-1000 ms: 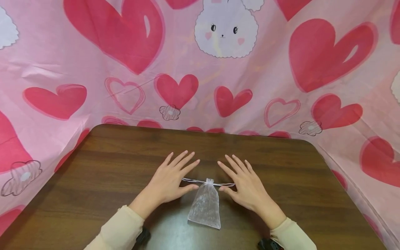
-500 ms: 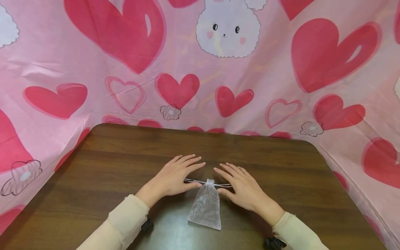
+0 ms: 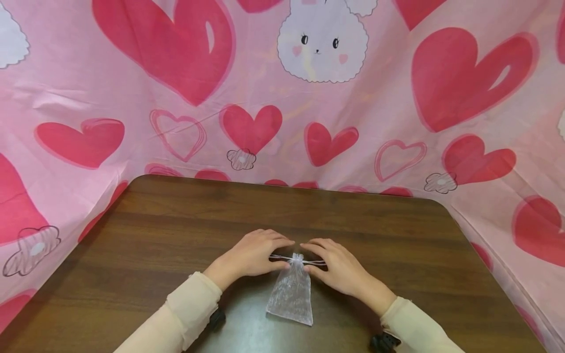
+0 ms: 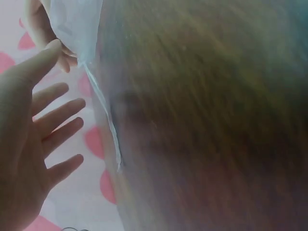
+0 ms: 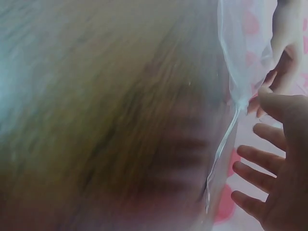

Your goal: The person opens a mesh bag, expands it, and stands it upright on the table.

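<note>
A sheer white drawstring pouch [image 3: 290,294] lies flat on the wooden table, its gathered neck pointing away from me. From the neck a drawstring [image 3: 314,262] runs out to both sides. My left hand [image 3: 256,252] hovers at the left of the neck, thumb and fingers spread apart around the left string. On the other side my right hand [image 3: 342,267] holds the same kind of pose near the right string. In both wrist views the string [image 4: 107,113] hangs clear of the relaxed fingers, and neither hand grips the pouch [image 5: 245,53].
The dark brown table [image 3: 176,215] has rounded far corners. Behind it hangs a pink cloth [image 3: 265,88] printed with red hearts and a white rabbit face. Dark wrist devices [image 3: 385,342] sit under the cream sleeves [image 3: 181,309].
Both hands have moved inward toward the pouch's neck and slightly nearer me. Their fingers, widely spread before, are now drawn together and bent more. The pouch stays in place.
</note>
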`<state>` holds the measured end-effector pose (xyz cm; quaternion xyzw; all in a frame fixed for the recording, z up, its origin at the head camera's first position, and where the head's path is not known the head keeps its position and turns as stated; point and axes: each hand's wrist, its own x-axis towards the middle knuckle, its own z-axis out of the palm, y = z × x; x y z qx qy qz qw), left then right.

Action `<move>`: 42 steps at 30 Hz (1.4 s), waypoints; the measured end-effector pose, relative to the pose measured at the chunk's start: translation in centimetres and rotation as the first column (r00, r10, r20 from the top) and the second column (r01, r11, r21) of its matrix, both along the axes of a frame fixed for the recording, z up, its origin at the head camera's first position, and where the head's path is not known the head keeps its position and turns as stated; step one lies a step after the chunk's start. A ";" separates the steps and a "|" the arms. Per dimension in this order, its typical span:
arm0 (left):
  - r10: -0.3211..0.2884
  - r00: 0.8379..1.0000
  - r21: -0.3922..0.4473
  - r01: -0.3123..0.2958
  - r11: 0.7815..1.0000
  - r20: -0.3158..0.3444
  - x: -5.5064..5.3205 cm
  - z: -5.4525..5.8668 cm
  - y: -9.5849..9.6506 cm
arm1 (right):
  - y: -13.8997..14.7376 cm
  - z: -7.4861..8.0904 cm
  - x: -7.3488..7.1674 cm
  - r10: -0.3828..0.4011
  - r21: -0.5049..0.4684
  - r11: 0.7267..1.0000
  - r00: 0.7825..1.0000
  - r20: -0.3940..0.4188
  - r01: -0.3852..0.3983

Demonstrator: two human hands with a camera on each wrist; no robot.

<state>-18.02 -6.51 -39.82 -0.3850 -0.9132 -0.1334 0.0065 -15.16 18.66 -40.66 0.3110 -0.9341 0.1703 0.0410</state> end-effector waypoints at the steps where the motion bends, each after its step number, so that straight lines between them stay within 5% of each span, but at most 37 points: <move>1: -0.003 1.000 0.002 0.003 1.000 0.000 0.0 0.0 0.1 | -0.1 0.0 0.0 0.002 -0.004 1.000 1.000 0.001 -0.002; 11: -0.002 0.999 -0.023 0.003 1.000 0.046 0.3 -0.2 0.8 | -1.1 -0.4 0.0 0.007 -0.006 1.000 1.000 0.023 -0.007; 27: 0.027 0.999 -0.009 -0.027 1.000 0.021 0.7 -0.4 1.3 | -2.1 -0.5 0.5 -0.043 -0.038 0.998 0.998 0.045 0.045; 36: 0.080 0.994 0.053 -0.084 0.995 0.075 1.3 -0.3 1.5 | -2.3 -0.5 1.0 -0.047 -0.156 0.987 0.999 -0.026 0.042; 42: 0.115 0.987 0.152 -0.131 0.980 0.108 1.9 0.2 1.3 | -2.2 0.0 1.5 -0.066 -0.291 0.955 0.998 -0.013 0.059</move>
